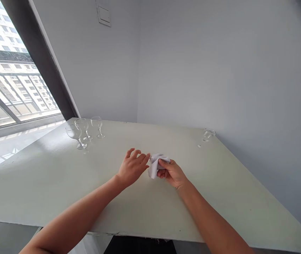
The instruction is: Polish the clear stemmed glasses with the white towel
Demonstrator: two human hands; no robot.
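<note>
My right hand (172, 173) grips a white cloth (154, 169), thumb on top and the other fingers curled beneath. The cloth is bunched and one corner hangs down toward the tabletop. Close against its left side is my left hand (133, 167), palm down. Its thumb and forefinger meet the cloth's edge, where a small clear glass piece (149, 159) shows between them; the other fingers are raised and bent. The cloth hides most of whatever it is wrapped around. Both hands are above the middle of the pale table (129, 211).
Three stemmed glasses, including a front one (73, 132), a middle one (81, 124) and a rear one (96, 122), stand upright at the table's far left. A clear glass (209, 134) is near the far right corner, beside a small clear piece (199, 145). Walls border the table behind and right.
</note>
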